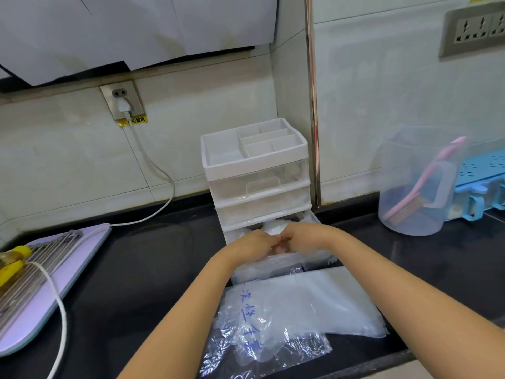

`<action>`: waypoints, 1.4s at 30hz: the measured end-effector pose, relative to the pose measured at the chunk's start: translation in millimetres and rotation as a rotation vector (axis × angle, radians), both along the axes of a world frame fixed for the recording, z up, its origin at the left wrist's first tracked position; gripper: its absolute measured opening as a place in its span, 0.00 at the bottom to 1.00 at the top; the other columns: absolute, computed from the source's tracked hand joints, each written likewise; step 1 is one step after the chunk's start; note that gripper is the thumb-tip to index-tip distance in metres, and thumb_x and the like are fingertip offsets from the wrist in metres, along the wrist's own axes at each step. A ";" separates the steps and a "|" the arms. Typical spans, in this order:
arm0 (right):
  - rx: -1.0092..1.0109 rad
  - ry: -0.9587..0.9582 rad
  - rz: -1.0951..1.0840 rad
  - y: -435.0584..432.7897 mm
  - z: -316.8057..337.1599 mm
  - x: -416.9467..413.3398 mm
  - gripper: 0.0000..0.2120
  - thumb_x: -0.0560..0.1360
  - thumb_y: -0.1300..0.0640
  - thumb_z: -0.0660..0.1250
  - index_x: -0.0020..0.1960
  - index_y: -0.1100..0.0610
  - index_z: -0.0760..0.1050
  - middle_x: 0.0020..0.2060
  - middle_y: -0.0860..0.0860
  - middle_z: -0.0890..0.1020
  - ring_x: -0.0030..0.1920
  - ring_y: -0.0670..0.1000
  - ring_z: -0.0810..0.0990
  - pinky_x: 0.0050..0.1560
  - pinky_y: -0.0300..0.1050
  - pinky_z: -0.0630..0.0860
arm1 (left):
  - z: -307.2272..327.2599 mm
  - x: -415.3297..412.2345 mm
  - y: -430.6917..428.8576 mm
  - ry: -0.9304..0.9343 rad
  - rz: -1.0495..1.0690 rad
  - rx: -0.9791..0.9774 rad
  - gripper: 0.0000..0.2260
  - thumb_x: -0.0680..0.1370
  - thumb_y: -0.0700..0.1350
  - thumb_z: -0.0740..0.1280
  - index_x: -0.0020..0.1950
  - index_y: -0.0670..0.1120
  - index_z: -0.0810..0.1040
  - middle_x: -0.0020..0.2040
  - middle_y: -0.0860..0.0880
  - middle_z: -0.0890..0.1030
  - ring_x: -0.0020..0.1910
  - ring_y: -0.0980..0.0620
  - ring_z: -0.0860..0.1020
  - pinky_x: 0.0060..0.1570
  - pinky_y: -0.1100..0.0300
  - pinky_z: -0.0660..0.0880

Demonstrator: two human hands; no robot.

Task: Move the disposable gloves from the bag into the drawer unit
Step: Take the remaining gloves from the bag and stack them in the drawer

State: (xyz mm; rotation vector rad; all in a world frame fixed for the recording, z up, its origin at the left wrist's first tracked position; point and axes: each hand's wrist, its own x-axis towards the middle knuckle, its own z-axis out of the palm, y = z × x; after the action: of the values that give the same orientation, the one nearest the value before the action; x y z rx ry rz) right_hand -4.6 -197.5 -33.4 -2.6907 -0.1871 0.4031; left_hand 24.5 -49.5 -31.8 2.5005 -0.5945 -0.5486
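Both hands, left and right, meet fingertip to fingertip in the open bottom drawer of the drawer unit, fingers bent onto gloves; gripping or pressing, I cannot tell. Tucking-in seems underway. Before the unit lie the bag and seemingly a further glove stack, likely next.

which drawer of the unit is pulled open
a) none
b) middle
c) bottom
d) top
c: the bottom drawer juts out of the unit with the left hand and right hand in it, while the two drawers above sit flush.
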 end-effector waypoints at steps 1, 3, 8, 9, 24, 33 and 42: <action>-0.018 0.019 0.004 -1.2 -1.8 0.6 0.17 0.77 0.65 0.57 0.59 0.53 0.78 0.48 0.51 0.81 0.46 0.50 0.75 0.45 0.40 0.70 | -3.4 1.0 -0.5 -0.021 0.003 0.011 0.15 0.81 0.50 0.59 0.40 0.48 0.80 0.43 0.45 0.79 0.39 0.51 0.71 0.41 0.60 0.68; -0.097 0.052 0.020 -2.2 -0.4 1.6 0.24 0.75 0.65 0.58 0.68 0.49 0.71 0.59 0.48 0.77 0.55 0.51 0.75 0.52 0.43 0.72 | -9.5 3.3 -2.7 -0.080 0.008 0.083 0.11 0.79 0.44 0.61 0.48 0.44 0.82 0.50 0.44 0.82 0.43 0.50 0.75 0.48 0.57 0.74; -0.216 0.166 -0.002 1.4 6.0 9.8 0.32 0.78 0.62 0.61 0.77 0.46 0.55 0.75 0.52 0.61 0.69 0.57 0.68 0.61 0.46 0.70 | -3.6 4.2 -8.6 -0.146 -0.033 0.422 0.11 0.79 0.45 0.64 0.56 0.40 0.77 0.50 0.45 0.77 0.46 0.49 0.74 0.46 0.59 0.71; -0.253 0.178 -0.012 2.7 6.1 12.5 0.33 0.78 0.61 0.61 0.78 0.47 0.51 0.76 0.53 0.59 0.69 0.58 0.67 0.61 0.47 0.70 | 1.6 3.3 -10.0 -0.141 -0.048 0.449 0.14 0.79 0.46 0.63 0.61 0.40 0.75 0.54 0.45 0.77 0.49 0.48 0.74 0.50 0.58 0.71; -0.114 0.040 -0.112 -7.8 10.5 11.1 0.30 0.75 0.56 0.69 0.74 0.56 0.62 0.70 0.53 0.68 0.68 0.56 0.70 0.65 0.48 0.69 | 10.9 1.3 -15.4 0.004 -0.025 0.426 0.09 0.80 0.44 0.62 0.58 0.43 0.74 0.47 0.48 0.74 0.44 0.52 0.73 0.42 0.64 0.69; 0.292 -0.367 -0.230 -37.2 29.0 -64.7 0.04 0.75 0.52 0.70 0.48 0.51 0.81 0.43 0.44 0.82 0.45 0.43 0.80 0.46 0.36 0.74 | 24.0 -16.6 1.7 -0.229 0.072 0.028 0.22 0.76 0.53 0.69 0.66 0.45 0.73 0.66 0.48 0.74 0.62 0.49 0.73 0.53 0.63 0.67; 0.122 -0.384 -0.210 -43.8 -15.6 -133.6 0.11 0.74 0.52 0.70 0.56 0.49 0.81 0.53 0.41 0.81 0.55 0.42 0.78 0.54 0.34 0.71 | -7.1 -107.9 5.4 -0.361 -0.024 -0.266 0.04 0.76 0.49 0.68 0.44 0.50 0.79 0.49 0.54 0.81 0.51 0.58 0.76 0.52 0.63 0.70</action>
State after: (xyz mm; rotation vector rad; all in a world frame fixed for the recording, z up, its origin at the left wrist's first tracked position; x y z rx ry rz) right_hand -138.3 -241.3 -49.0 -2.6068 -0.0349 -0.1855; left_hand -83.5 -44.0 -38.9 2.3499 -0.7758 -0.0164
